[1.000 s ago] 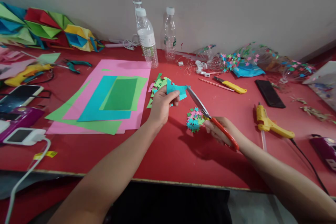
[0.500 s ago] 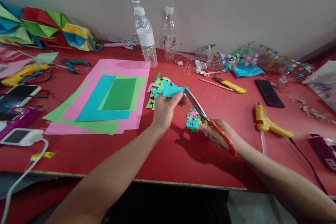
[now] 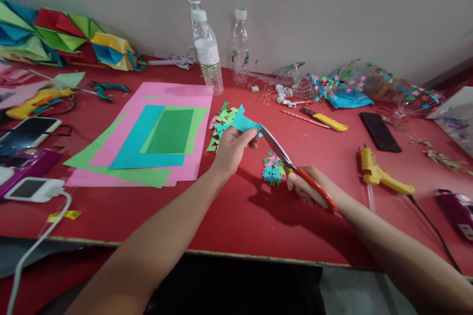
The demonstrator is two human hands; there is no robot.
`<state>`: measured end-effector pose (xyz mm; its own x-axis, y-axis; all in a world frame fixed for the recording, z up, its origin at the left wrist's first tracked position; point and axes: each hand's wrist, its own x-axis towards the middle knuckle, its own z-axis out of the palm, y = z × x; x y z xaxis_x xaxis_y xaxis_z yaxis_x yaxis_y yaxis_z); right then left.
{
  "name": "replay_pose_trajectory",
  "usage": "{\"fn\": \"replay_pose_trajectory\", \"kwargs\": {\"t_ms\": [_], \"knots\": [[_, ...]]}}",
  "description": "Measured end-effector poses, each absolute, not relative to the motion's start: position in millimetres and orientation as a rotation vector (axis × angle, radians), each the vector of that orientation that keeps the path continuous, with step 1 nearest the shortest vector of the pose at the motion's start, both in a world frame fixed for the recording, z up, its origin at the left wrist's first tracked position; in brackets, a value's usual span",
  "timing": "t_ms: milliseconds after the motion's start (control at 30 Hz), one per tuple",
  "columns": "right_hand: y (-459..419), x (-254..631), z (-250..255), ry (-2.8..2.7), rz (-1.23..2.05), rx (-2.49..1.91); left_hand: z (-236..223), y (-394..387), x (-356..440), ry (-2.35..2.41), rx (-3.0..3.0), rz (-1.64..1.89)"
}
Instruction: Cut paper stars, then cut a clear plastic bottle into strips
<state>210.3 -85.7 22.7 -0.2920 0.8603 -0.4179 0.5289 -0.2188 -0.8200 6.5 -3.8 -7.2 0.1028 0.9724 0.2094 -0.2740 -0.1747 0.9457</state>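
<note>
Pinched in the fingers of my left hand is a small piece of blue paper, tilted above the table. My right hand is closed around the red handles of a pair of scissors, whose blade tips reach the paper's right edge. A small blue scrap shows by the tips. Under the scissors lies a pile of small paper stars in pink, blue and green. Behind my left hand is a heap of green, pink and blue paper offcuts, partly hidden.
Coloured paper sheets lie at left on the red table. Plastic bottles stand by the wall. At right are a yellow cutter knife, a black phone and a yellow glue gun; pliers rest at back left.
The blue paper has turned in my left fingers, so a pointed corner now sticks up. The scissors stay at its right edge, and the whole view has shifted slightly.
</note>
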Motion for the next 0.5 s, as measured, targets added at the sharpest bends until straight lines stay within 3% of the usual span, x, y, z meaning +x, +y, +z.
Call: {"fn": "replay_pose_trajectory", "kwargs": {"t_ms": [500], "knots": [[-80,218,12,-1.767,1.427,-1.695,-4,3,-4,0.892,1.336,1.282]]}}
